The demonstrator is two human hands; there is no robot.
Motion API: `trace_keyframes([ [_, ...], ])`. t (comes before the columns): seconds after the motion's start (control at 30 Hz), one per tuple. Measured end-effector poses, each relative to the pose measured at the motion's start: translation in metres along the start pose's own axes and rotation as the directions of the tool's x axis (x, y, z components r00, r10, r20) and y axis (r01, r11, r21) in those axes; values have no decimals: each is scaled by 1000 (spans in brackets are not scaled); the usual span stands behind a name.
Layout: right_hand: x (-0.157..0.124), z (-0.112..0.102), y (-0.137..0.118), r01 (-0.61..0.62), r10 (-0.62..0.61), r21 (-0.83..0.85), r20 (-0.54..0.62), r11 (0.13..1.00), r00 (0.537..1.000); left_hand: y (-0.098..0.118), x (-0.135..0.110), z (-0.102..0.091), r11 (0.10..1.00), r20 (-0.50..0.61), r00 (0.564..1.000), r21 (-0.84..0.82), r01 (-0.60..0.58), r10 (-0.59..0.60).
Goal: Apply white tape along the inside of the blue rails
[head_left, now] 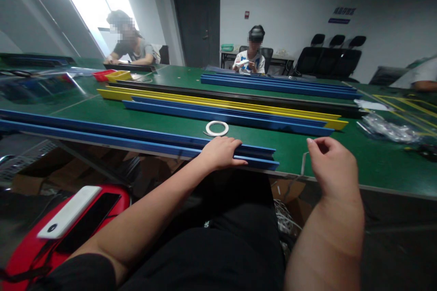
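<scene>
My left hand (221, 152) lies over a long blue channel rail (136, 138) near its right end, fingers across the top and thumb on the near side. The rail runs along the table's front edge and leaves the view at the left. To the right of the rail's end, my right hand (331, 161) is raised with thumb and forefinger pinched together. A thin, pale strip (303, 163) hangs from the pinch over the table edge, its lower part hard to make out. Just beyond my left hand, a roll of white tape (207, 128) rests flat on the table.
Behind the roll lie another blue rail (221, 116), a yellow rail (116, 95) and a black rail (273, 97). More blue rails (273, 85) are farther back. Clear plastic bags (384, 127) lie right. A red stool (30, 245) holds a white device. Co-workers sit around the green table (177, 134).
</scene>
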State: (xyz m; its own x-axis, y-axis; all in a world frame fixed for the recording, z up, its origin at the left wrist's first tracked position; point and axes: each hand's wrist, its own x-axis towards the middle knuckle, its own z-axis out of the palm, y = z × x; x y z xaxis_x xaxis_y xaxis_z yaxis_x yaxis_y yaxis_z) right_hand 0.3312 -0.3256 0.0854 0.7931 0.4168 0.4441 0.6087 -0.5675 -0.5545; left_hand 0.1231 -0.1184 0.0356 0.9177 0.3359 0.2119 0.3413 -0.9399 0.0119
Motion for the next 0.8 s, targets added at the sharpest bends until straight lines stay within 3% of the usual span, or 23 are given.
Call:
trace_keyframes([
  [0.8, -3, -2, -5, 7, -8, 41, 26, 999, 1000, -2, 0, 5, 1000, -25, 1000, -5, -11, 11],
])
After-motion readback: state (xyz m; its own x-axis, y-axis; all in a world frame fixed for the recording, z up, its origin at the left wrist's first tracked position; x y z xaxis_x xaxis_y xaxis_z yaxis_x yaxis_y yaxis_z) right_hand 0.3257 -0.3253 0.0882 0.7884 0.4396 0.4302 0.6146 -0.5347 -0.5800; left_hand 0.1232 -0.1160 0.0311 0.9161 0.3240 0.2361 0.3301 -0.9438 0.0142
